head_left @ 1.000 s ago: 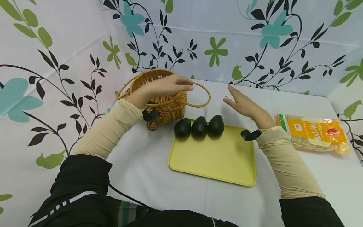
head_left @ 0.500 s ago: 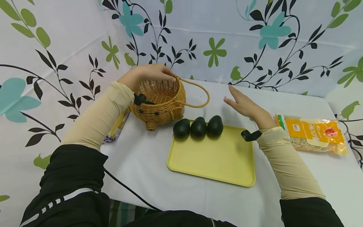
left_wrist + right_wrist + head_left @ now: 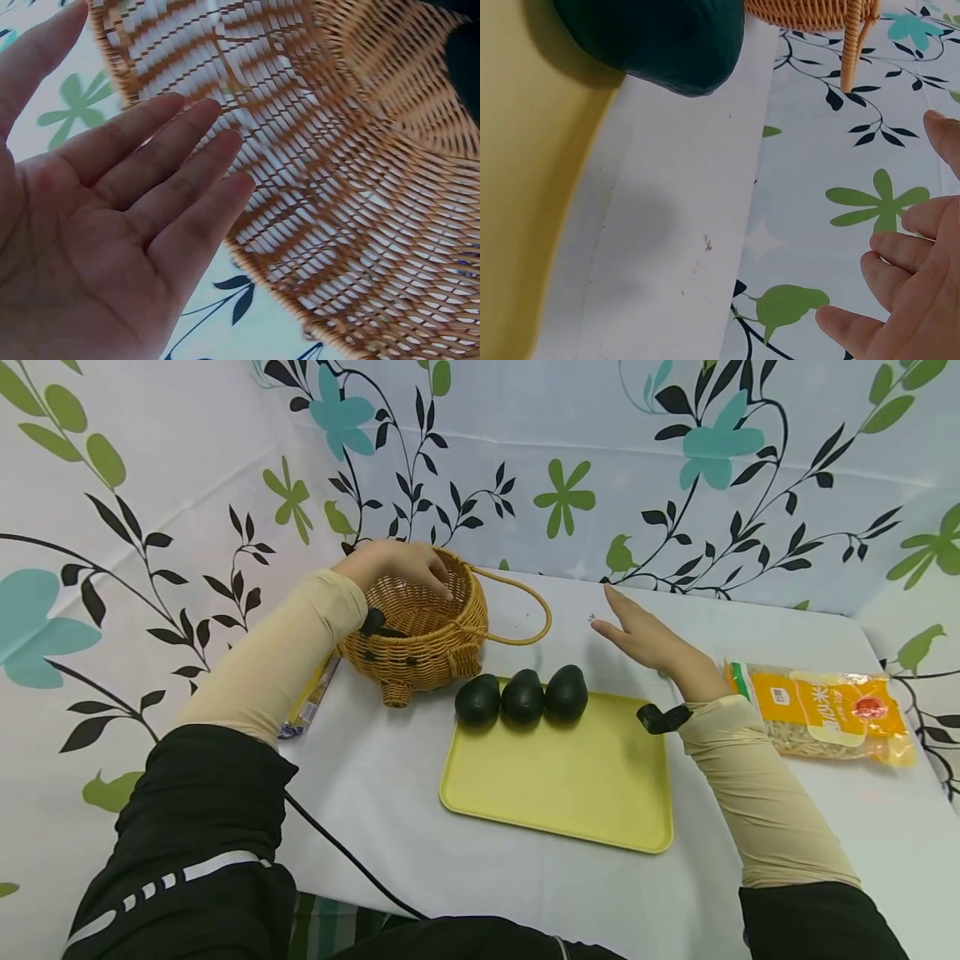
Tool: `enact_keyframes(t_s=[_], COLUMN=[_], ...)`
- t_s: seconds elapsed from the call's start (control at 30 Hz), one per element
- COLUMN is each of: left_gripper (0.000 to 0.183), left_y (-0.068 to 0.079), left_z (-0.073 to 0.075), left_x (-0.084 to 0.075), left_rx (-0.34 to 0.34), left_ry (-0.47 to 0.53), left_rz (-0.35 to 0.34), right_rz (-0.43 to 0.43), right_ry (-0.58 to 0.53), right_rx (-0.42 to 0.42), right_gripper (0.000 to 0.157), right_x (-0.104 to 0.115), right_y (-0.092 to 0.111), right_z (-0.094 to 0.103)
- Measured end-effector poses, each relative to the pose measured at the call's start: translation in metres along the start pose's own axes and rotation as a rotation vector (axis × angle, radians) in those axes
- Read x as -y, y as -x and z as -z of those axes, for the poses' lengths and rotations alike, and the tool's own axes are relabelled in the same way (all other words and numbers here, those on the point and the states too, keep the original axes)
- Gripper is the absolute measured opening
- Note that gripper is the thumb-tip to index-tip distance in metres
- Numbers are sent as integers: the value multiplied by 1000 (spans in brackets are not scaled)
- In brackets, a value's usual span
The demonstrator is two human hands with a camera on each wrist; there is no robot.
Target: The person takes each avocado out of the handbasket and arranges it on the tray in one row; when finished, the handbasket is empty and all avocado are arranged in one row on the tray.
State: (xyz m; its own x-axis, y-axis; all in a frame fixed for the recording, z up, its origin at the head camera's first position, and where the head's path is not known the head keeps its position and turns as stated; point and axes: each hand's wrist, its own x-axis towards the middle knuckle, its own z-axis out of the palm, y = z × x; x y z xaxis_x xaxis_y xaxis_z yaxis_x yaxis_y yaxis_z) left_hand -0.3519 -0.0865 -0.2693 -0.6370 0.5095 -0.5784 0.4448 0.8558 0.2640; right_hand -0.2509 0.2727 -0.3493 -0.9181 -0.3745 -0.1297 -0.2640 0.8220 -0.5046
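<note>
My left hand (image 3: 401, 567) reaches over the mouth of a round wicker basket (image 3: 420, 677), fingers pointing down inside its far rim. The left wrist view shows that hand (image 3: 135, 202) with its palm bare and fingers extended, close to the woven wall. A dark green rounded thing (image 3: 466, 64) shows at the corner of that view, inside the basket. My right hand (image 3: 645, 631), fingers straight and holding nothing, is above the white table beyond the tray. Three dark green avocados (image 3: 522, 700) stand in a row along the back of the yellow tray (image 3: 562, 785).
An orange-and-clear plastic packet (image 3: 825, 710) lies at the right. Left of the basket a yellow packet (image 3: 309, 693) is partly hidden by my left sleeve. The basket's loop handle (image 3: 543, 610) sticks out to the right. A black cable (image 3: 352, 860) crosses the table's front left.
My left hand has moved left from above the handle and dipped its fingers into the basket mouth. The yellow packet on the left has come into view. My right hand stays still.
</note>
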Motion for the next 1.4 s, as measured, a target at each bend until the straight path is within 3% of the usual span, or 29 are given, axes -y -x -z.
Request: enact_keyframes(t_s=[0.3,0.47,0.6,0.73,0.83,0.9,0.97,1.03,1.13,1.27,1.4], left_gripper=[62,58,57,58,55,49,42,33,26,26,25], left_y=[-21,-32,-39,-41,-44,-45,-45,-44,-41,-36,-33], left_z=[-8,-10,-13,-17,-21,-24,-28,-33,-44,-54,-56], left_x=[-15,-22,-22,-22,-25,-28,-31,-32,-32,-31,-31], left_rx=[138,144,127,187,248,256,220,154,37,-44,-78], left_ry=[-218,-325,-353,-379,-411,-398,-349,-271,-75,84,76], left_rz=[26,63,123,165,129,143,200,282,368,411,374], right_rz=[-11,-18,-20,-16,-16,-15,-14,-17,-30,-41,-48], right_ry=[-13,-13,-9,-2,-1,-2,-6,-8,-24,-41,-33], right_rx=[-11,-19,-29,-37,-43,-48,-53,-54,-50,-44,-50], right_gripper=[76,76,75,75,75,75,75,76,76,77,77], right_x=[-3,-4,-5,-7,-9,-10,-11,-12,-13,-16,-18], right_y=[4,4,5,7,9,9,10,10,10,11,13], right_z=[5,6,6,7,8,8,7,6,5,3,4])
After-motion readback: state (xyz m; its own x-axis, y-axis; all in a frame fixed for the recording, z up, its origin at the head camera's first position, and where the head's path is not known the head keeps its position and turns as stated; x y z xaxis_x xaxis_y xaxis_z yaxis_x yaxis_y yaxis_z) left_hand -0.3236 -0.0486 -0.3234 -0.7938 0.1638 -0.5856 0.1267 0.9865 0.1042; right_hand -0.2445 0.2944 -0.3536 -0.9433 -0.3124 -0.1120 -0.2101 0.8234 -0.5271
